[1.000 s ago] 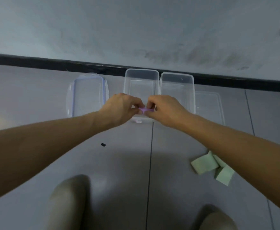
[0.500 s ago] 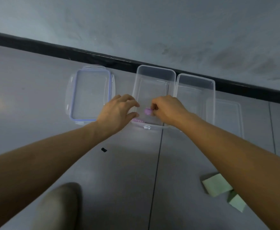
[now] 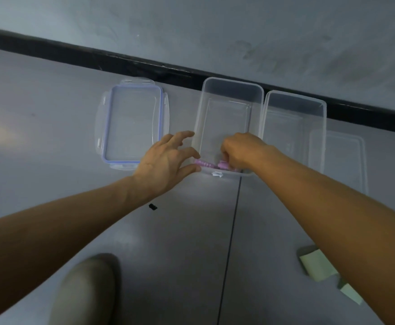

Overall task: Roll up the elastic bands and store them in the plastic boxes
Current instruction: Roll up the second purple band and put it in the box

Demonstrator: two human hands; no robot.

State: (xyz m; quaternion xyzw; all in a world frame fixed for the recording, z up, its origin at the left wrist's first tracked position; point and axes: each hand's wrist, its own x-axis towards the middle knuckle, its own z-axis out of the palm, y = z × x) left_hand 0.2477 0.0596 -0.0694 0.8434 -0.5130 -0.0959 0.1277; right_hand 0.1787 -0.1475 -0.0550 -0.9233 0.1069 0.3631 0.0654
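a pale grey wall [image 3: 215, 31] fills the top of the view, and a black baseboard [image 3: 121, 63] runs along where it meets the grey tiled floor [image 3: 51, 160]. both bare forearms reach forward from the bottom corners. a grey-clad knee [image 3: 84, 289] shows low on the left.

two clear plastic boxes stand side by side against the baseboard, their long walls touching: the left box [image 3: 232, 89] and the right box [image 3: 295, 102]. a lid with a blue seal [image 3: 133, 127] lies flat on the floor left of the left box, near it but apart. a clear lid [image 3: 346, 160] lies just right of the right box.

the left hand [image 3: 166, 160] is spread open and holds nothing. it lies outside the near left corner of the left box, thumb tip close to the box wall; whether it touches cannot be told.

the right hand [image 3: 243, 151] reaches down into the near end of the left box, its fingers curled round a rolled purple elastic band [image 3: 222, 164] low by the near wall. a further purple length [image 3: 203, 163] lies along that wall toward the left hand; whether it is a separate band is unclear.

two pale green pieces [image 3: 316, 266] lie on the floor under the right forearm. a small black object [image 3: 153, 206] lies by the left wrist.
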